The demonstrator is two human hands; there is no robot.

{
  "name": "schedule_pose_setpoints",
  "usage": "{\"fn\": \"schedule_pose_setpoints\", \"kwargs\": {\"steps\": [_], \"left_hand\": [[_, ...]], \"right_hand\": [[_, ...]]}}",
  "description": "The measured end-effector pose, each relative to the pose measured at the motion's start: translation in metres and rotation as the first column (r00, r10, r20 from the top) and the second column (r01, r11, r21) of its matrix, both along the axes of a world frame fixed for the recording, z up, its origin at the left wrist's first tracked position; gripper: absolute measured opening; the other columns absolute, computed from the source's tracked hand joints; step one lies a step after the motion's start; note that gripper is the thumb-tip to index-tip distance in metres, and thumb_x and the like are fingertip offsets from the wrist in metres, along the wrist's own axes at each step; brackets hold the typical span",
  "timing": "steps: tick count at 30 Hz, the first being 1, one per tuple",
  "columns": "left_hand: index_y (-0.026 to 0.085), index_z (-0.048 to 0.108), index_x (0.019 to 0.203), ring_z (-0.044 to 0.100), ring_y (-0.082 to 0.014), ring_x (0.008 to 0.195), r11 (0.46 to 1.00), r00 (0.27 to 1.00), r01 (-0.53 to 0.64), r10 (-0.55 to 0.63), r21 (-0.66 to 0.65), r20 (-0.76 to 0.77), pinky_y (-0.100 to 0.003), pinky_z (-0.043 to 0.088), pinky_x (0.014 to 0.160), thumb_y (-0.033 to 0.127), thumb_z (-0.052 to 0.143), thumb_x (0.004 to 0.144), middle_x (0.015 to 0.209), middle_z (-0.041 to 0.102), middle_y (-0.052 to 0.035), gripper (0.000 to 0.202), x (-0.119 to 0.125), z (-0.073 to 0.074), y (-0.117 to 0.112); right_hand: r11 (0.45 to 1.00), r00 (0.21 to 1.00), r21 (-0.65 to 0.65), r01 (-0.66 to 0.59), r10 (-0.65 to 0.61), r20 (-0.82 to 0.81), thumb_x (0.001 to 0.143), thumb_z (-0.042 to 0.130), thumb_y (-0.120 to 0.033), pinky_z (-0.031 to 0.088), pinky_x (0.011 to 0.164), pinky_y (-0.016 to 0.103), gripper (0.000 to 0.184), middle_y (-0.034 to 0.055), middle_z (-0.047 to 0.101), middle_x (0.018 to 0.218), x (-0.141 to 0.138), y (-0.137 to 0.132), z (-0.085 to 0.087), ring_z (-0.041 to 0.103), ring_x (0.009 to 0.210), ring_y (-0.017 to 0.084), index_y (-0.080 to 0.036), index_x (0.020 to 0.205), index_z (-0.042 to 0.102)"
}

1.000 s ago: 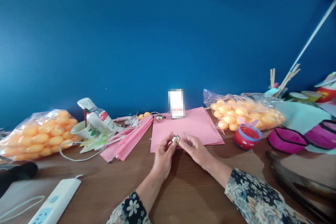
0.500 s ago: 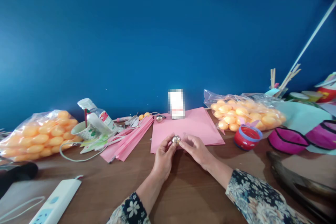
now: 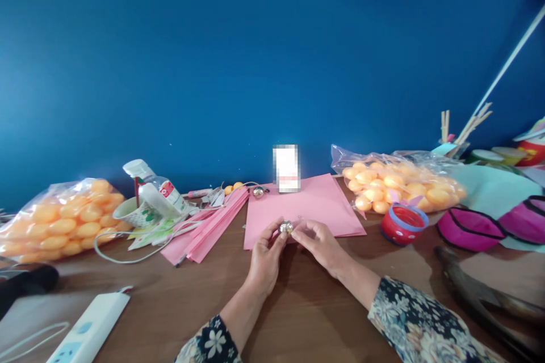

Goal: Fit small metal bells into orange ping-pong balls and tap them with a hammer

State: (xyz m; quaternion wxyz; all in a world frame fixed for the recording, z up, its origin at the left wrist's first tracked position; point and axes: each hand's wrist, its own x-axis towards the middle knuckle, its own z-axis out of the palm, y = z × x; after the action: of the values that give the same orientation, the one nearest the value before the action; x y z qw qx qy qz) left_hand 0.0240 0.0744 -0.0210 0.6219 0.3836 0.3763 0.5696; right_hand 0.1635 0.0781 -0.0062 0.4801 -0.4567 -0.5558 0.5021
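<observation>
We get fairly even light: the blue wall (image 3: 255,68) pales at left and sinks towards black in the upper right corner. Highlights dot the silvery ball (image 3: 286,228); soft shadows streak the table (image 3: 298,323). Edges look stretched (the white rectangle (image 3: 286,168) is pixelated).

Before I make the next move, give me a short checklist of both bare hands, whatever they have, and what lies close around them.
1. Left hand has the small round shiny metal piece between thumb and fingers: ok.
2. Right hand has its fingertips at that piece's right side: ok.
3. Right hand's grip is firm: cannot tell.
4. Underside of the held piece is visible: not ok, fingers hide it.
5. Flat pink paper sheets lie just beyond the hands: ok.
6. Round red pot with a blue rim is apart from the right hand: ok.
</observation>
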Motion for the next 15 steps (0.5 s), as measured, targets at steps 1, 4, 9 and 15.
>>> {"fn": "schedule_pose_setpoints", "kwargs": {"steps": [1, 4, 9, 15], "left_hand": [[0.018, 0.055, 0.113, 0.053, -0.0233, 0.11, 1.0, 1.0, 0.002, -0.002, 0.001, -0.001, -0.04, 0.036, 0.099, 0.026, 0.065, 0.071, 0.115, 0.061, -0.0097, 0.045, 0.0001, 0.0003, -0.0001], [0.018, 0.056, 0.112, 0.054, -0.0233, 0.109, 1.0, 1.0, -0.001, 0.001, 0.0, -0.003, -0.04, 0.036, 0.099, 0.026, 0.065, 0.071, 0.115, 0.061, -0.0098, 0.043, 0.0006, 0.0012, -0.0003], [0.018, 0.056, 0.113, 0.053, -0.0238, 0.11, 1.0, 1.0, -0.002, 0.002, 0.001, -0.007, -0.041, 0.036, 0.099, 0.026, 0.065, 0.071, 0.114, 0.061, -0.01, 0.044, 0.0001, 0.0005, 0.0007], [0.018, 0.055, 0.113, 0.052, -0.0236, 0.111, 1.0, 0.999, 0.004, -0.003, 0.016, -0.034, -0.04, 0.035, 0.1, 0.026, 0.064, 0.072, 0.116, 0.06, -0.0094, 0.043, -0.0007, -0.0007, 0.0011]], "right_hand": [[1.0, 1.0, -0.003, -0.001, 0.001, -0.001, 0.073, 0.059, -0.04, 0.043, 0.058, 0.024, 0.025, -0.0007, 0.058, 0.066, 0.0, 0.0001, 0.0, 0.052, 0.06, 0.011, -0.015, 0.074, 0.059], [1.0, 1.0, -0.017, -0.005, 0.005, -0.013, 0.073, 0.06, -0.041, 0.044, 0.058, 0.025, 0.026, -0.0003, 0.059, 0.067, 0.0001, 0.0004, -0.0002, 0.053, 0.06, 0.012, -0.015, 0.074, 0.059], [0.999, 0.999, -0.045, -0.01, 0.008, -0.036, 0.072, 0.061, -0.042, 0.045, 0.059, 0.026, 0.027, 0.001, 0.061, 0.07, 0.0008, 0.0012, -0.0014, 0.054, 0.06, 0.012, -0.015, 0.075, 0.06], [0.998, 0.997, -0.055, -0.026, 0.021, -0.078, 0.073, 0.061, -0.039, 0.047, 0.06, 0.026, 0.025, 0.0021, 0.063, 0.073, 0.0003, 0.0022, -0.0041, 0.056, 0.065, 0.013, -0.014, 0.075, 0.06]]}}
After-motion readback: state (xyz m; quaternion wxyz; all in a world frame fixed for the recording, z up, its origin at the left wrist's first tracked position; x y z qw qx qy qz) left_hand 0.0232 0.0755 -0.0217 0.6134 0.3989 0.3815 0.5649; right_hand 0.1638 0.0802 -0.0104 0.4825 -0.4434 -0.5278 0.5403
